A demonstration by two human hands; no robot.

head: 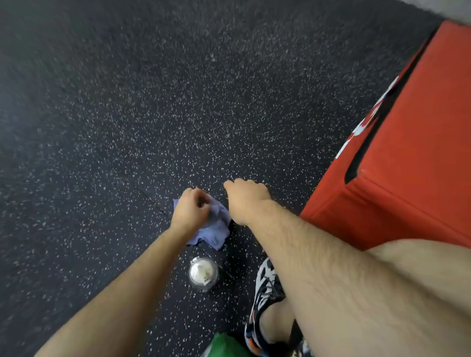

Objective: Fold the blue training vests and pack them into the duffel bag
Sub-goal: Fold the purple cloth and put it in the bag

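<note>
A small bunched blue training vest hangs just above the speckled black floor, low in the middle of the head view. My left hand grips its upper edge with curled fingers. My right hand hovers right beside it, seen from the back. Its fingers curl downward and away, and whether they hold any cloth is hidden. The vest's right edge reaches under my right wrist. No duffel bag is in view.
A clear lidded shaker bottle stands on the floor just below the vest. A large red padded box fills the right side. My patterned shoe and a green item are at the bottom. Rubber floor stretches left and ahead.
</note>
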